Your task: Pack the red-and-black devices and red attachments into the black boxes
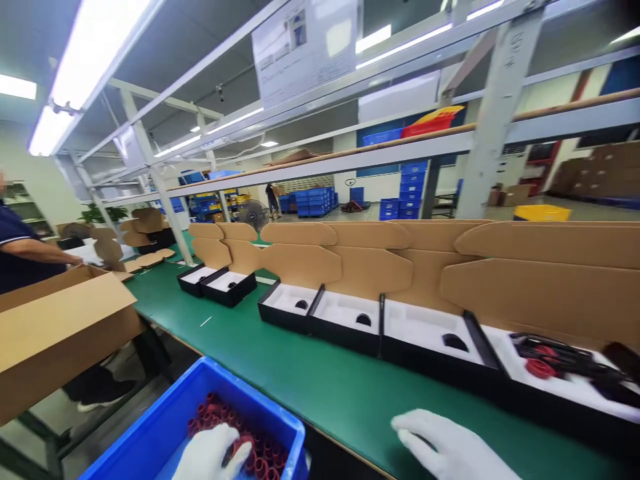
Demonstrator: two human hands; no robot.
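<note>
L hand (213, 453) in blue bin (165, 427), fingers curled round red rings (255, 457) | R hand (450, 447) flat on green bench (320, 387) right of bin, fingers together, holds nothing | open boxes (345, 320) beyond bin | tip: take one ring, no clump.

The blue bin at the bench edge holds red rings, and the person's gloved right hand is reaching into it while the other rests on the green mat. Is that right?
Not quite: the head view shows the gloved left hand in the blue bin among the red rings. The right hand is the one resting on the green mat.
</note>
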